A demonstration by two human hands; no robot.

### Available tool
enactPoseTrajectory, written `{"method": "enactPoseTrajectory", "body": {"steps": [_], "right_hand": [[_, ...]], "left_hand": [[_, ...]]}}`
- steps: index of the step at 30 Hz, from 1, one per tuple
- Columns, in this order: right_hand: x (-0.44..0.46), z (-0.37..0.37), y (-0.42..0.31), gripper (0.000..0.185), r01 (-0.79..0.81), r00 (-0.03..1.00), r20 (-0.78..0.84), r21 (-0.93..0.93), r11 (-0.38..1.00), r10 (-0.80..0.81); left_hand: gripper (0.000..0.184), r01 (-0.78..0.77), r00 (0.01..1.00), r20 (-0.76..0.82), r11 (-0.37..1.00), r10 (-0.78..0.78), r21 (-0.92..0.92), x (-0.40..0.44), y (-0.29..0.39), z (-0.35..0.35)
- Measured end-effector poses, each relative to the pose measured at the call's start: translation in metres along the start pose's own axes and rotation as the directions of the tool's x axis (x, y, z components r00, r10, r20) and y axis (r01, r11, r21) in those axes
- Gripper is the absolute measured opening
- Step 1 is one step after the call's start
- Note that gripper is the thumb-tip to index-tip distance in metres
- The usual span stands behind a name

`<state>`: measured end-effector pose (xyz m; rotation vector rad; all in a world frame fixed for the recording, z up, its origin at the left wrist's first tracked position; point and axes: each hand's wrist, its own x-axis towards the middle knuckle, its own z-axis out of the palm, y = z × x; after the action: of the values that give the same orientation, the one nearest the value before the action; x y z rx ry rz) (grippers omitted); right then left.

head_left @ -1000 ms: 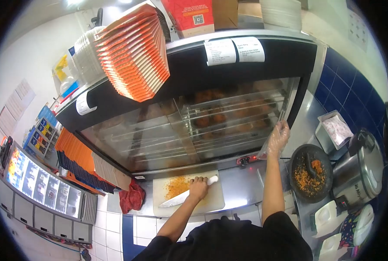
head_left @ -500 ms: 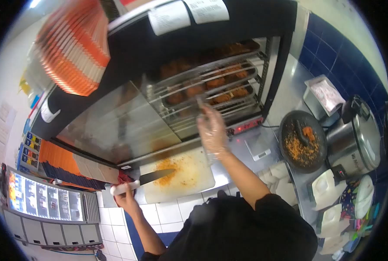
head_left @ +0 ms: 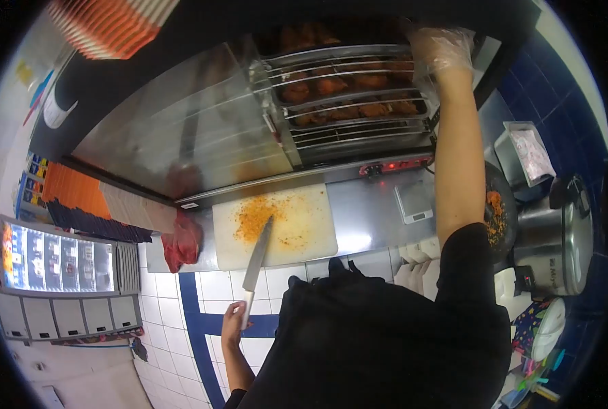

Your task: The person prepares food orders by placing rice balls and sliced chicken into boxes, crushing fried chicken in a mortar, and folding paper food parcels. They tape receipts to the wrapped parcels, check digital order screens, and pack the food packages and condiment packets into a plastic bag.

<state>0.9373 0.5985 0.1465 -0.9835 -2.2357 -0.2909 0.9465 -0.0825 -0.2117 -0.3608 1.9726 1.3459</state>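
My left hand (head_left: 234, 322) is closed round the white handle of a kitchen knife (head_left: 257, 259), low in front of the counter. The long blade points up and away, its tip over the white cutting board (head_left: 314, 235), where orange crumbs (head_left: 255, 217) are scattered. My right hand (head_left: 446, 51), in a clear plastic glove, reaches up to the right side of the food warmer's opening. Its fingers are hard to make out there. Beside it, fried chicken pieces (head_left: 370, 82) lie in trays on the wire racks (head_left: 358, 128).
A red cloth (head_left: 183, 240) lies left of the board. To the right are a small scale (head_left: 414, 203), a dark stone bowl (head_left: 506, 235) with orange crumbs, a metal container (head_left: 522, 153) and a steel cooker (head_left: 553, 238). The warmer's glass panel (head_left: 181, 129) covers its left half.
My right hand has moved up and right, from in front of the racks to the opening's right side. My left hand has lowered the knife toward me, its blade turning more upright in view.
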Motion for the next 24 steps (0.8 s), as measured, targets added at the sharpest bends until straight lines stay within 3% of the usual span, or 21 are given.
{"method": "enactPoseTrajectory", "body": {"steps": [3, 7, 10, 11, 16, 18, 19, 20, 22, 24], "right_hand": [[0.023, 0.009, -0.032, 0.037, 0.162, 0.986, 0.018, 0.104, 0.981, -0.165], [0.039, 0.022, -0.074, 0.038, 0.304, 0.941, 0.083, 0.223, 0.926, -0.328], [0.047, 0.025, -0.08, 0.039, 0.327, 0.93, 0.09, 0.241, 0.914, -0.357], [0.05, 0.027, -0.078, 0.039, 0.336, 0.928, 0.084, 0.237, 0.911, -0.364], [0.05, 0.032, -0.055, 0.041, 0.363, 0.923, 0.043, 0.226, 0.904, -0.382], [0.047, 0.033, -0.048, 0.041, 0.375, 0.921, 0.022, 0.213, 0.902, -0.388], [0.05, 0.035, -0.043, 0.041, 0.388, 0.917, 0.008, 0.214, 0.897, -0.399], [0.049, 0.037, -0.037, 0.042, 0.404, 0.912, -0.014, 0.213, 0.89, -0.411], [0.045, 0.04, -0.028, 0.042, 0.435, 0.9, -0.064, 0.208, 0.876, -0.432], [0.043, 0.044, -0.022, 0.043, 0.459, 0.888, -0.084, 0.199, 0.866, -0.451]], "left_hand": [[0.051, -0.028, 0.99, 0.14, 0.982, 0.002, 0.185, 0.007, 0.024, 0.022], [0.047, -0.127, 0.969, 0.235, 0.962, 0.069, 0.241, 0.001, 0.059, 0.032], [0.043, -0.177, 0.963, 0.242, 0.955, 0.119, 0.236, 0.02, 0.048, 0.03], [0.038, -0.186, 0.967, 0.229, 0.929, 0.115, 0.32, 0.022, 0.047, 0.027], [0.046, -0.247, 0.957, 0.255, 0.854, 0.141, 0.457, 0.043, 0.048, 0.026], [0.053, -0.493, 0.856, 0.188, 0.652, 0.482, 0.576, 0.028, 0.061, 0.032], [0.056, -0.401, 0.913, 0.181, 0.718, 0.366, 0.568, 0.02, 0.08, 0.032], [0.056, -0.405, 0.912, 0.187, 0.719, 0.366, 0.565, 0.028, 0.076, 0.026], [0.053, -0.568, 0.823, 0.297, 0.675, 0.485, 0.47, 0.047, 0.065, 0.015], [0.046, -0.582, 0.813, 0.329, 0.661, 0.481, 0.474, 0.054, 0.068, 0.009]]}}
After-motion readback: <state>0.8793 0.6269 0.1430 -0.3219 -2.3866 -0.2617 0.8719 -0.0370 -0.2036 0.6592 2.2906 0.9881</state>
